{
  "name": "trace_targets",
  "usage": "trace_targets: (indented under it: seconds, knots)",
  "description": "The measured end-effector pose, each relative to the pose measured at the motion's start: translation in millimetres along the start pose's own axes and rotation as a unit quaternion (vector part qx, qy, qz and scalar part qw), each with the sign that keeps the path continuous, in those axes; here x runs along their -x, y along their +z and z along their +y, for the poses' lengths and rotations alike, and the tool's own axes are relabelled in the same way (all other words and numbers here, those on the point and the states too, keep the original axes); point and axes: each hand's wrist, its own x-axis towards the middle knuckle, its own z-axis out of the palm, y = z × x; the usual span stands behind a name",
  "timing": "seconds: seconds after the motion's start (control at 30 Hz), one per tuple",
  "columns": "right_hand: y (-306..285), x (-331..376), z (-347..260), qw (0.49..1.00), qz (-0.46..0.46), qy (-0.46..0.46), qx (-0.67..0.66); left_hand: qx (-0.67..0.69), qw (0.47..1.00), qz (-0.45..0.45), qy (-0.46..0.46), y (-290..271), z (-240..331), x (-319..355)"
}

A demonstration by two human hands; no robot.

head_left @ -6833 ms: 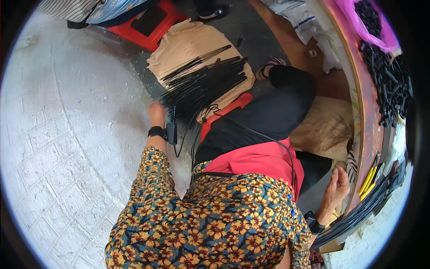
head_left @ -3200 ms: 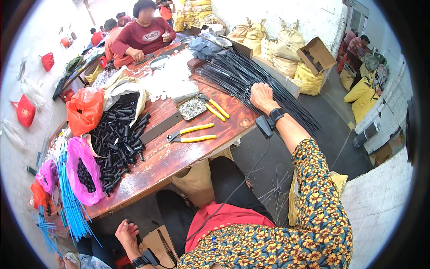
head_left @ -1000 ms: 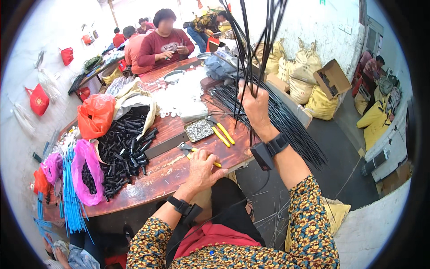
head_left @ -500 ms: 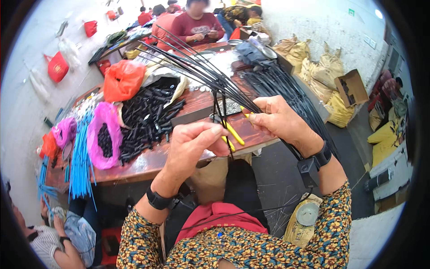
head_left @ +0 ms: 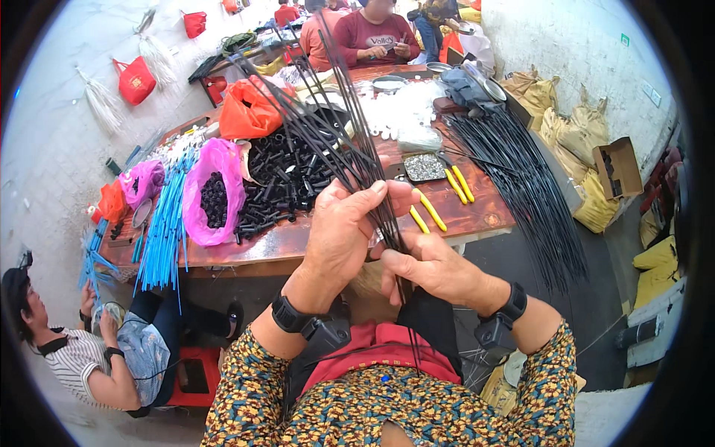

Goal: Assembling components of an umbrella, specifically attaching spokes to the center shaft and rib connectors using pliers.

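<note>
Wooden and cluttered, the bench (head_left: 477, 216) stretches away under a white wall, with other people seated around it. Both hands meet in front of the chest: the left hand (head_left: 339, 238) has its fingers closed around a bundle of thin black rods (head_left: 350, 149) that fans upward, while the right hand (head_left: 428, 268) pinches the bundle's lower end. The step looks like gathering and evening the rods; the next move would seem to call for a firm, aligned grip. A pink bag (head_left: 216, 190) holds small black pieces, an orange bag (head_left: 249, 112) sits behind, and a small tray (head_left: 424, 167) holds grey bits beside yellow-handled pliers (head_left: 458, 182).
</note>
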Motion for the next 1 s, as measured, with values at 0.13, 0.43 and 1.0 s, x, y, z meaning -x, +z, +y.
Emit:
trace_targets:
  seconds: [0.13, 0.43, 1.0]
  knots:
    - [-3, -4, 14, 0.995, 0.045, -0.093, -0.011, 0.057, 0.996, -0.061, -0.019, 0, 13, -6]
    - [1, -28, 5, 0.973, 0.151, -0.157, 0.080, 0.003, 1.000, 0.000, -0.027, -17, 15, -5]
    - [-15, -25, -35, 0.835, 0.286, -0.349, 0.314, -0.011, 0.999, 0.045, -0.020, -44, 24, -9]
